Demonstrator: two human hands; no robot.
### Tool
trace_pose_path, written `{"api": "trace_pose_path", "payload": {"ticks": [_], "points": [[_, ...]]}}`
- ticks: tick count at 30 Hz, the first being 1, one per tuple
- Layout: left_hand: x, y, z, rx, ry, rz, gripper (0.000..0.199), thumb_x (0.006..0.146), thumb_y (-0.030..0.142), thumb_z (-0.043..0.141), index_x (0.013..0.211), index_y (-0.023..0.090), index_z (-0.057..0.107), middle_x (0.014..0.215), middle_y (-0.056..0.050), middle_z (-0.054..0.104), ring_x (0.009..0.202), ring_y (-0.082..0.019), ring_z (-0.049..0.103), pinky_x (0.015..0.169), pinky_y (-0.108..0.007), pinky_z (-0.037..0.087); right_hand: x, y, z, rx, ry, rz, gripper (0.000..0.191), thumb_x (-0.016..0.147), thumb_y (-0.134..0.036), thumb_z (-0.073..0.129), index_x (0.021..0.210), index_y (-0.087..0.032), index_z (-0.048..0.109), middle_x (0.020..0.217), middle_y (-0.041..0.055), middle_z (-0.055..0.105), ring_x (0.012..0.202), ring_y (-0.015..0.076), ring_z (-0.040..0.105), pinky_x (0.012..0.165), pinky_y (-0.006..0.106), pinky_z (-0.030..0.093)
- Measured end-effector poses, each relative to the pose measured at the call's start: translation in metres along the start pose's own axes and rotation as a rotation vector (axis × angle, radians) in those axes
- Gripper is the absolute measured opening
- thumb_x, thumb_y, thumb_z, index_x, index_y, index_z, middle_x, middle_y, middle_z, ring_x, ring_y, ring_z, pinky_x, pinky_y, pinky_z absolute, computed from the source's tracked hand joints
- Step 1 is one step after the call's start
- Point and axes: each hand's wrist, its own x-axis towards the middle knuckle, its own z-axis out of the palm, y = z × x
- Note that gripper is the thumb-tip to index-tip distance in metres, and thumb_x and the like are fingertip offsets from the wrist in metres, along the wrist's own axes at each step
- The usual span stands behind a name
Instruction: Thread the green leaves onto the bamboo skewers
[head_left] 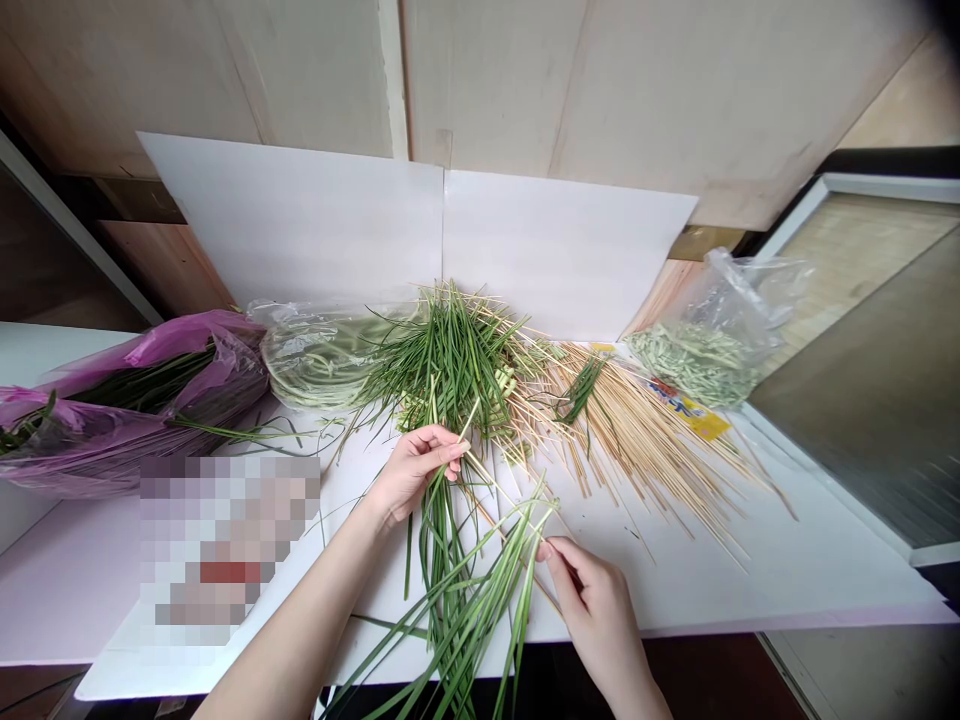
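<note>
My left hand (424, 465) is closed, its thumb and fingers pinching a thin bamboo skewer (489, 474) that slants down to the right. Near the table's front, my right hand (592, 590) is closed on a bunch of garlic chives (495, 580), close to their pale ends. These ends lie at the lower part of the skewer; whether they are pierced by it I cannot tell. Their long green leaves trail down-left past the table edge. More leaves hang below my left hand. Just behind it rises a heap of cut chives (450, 360).
Many loose bamboo skewers (645, 440) fan out at the right. A pink bag of long greens (232, 375) lies at the left. Clear bags hold pale green strands (322, 360) at the back left and pale green pieces (697, 360) at the back right. White boards (555, 250) stand behind.
</note>
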Motion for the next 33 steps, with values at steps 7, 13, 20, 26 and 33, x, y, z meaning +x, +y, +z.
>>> {"api": "trace_pose_path", "payload": {"ticks": [7, 13, 20, 26, 33], "points": [[-0.0019, 0.0038, 0.0019, -0.004, -0.003, -0.010, 0.016, 0.074, 0.023, 0.081, 0.074, 0.013, 0.068, 0.062, 0.002, 0.061, 0.053, -0.006, 0.055, 0.051, -0.017, 0.046, -0.0005, 0.0001, -0.0007, 0.009, -0.001, -0.005, 0.039, 0.100, -0.040, 0.042, 0.077, -0.018, 0.062, 0.058, -0.0058, 0.031, 0.050, 0.0115, 0.023, 0.047, 0.024, 0.020], [-0.0010, 0.0020, 0.0017, -0.002, -0.011, -0.001, 0.016, 0.073, 0.022, 0.081, 0.075, 0.013, 0.068, 0.062, 0.002, 0.062, 0.053, -0.006, 0.055, 0.051, -0.017, 0.046, 0.0000, -0.0009, -0.0014, 0.019, -0.009, 0.007, 0.038, 0.100, -0.041, 0.041, 0.078, -0.018, 0.063, 0.058, -0.0056, 0.030, 0.050, 0.0117, 0.024, 0.047, 0.024, 0.021], [0.0000, -0.0018, -0.0012, 0.006, 0.004, 0.005, 0.018, 0.070, 0.019, 0.083, 0.074, 0.013, 0.066, 0.062, 0.002, 0.064, 0.052, -0.007, 0.057, 0.050, -0.017, 0.047, -0.0003, -0.0013, -0.0020, 0.024, -0.017, 0.009, 0.039, 0.100, -0.042, 0.042, 0.078, -0.018, 0.063, 0.057, -0.0055, 0.031, 0.049, 0.0116, 0.024, 0.047, 0.024, 0.021], [-0.0003, 0.0000, 0.0003, -0.023, 0.020, 0.006, 0.020, 0.069, 0.019, 0.084, 0.073, 0.013, 0.065, 0.062, 0.002, 0.063, 0.052, -0.006, 0.056, 0.048, -0.016, 0.046, 0.0001, -0.0005, -0.0015, 0.038, -0.013, 0.011, 0.038, 0.100, -0.041, 0.043, 0.077, -0.018, 0.062, 0.057, -0.0054, 0.033, 0.050, 0.0115, 0.026, 0.047, 0.024, 0.022], [-0.0016, 0.0024, 0.0020, -0.030, 0.028, 0.004, 0.020, 0.070, 0.021, 0.083, 0.072, 0.013, 0.065, 0.060, 0.002, 0.060, 0.051, -0.006, 0.054, 0.047, -0.016, 0.045, -0.0009, 0.0001, -0.0020, 0.019, -0.007, 0.003, 0.038, 0.100, -0.041, 0.042, 0.077, -0.019, 0.063, 0.057, -0.0052, 0.033, 0.049, 0.0117, 0.026, 0.047, 0.024, 0.023]]}}
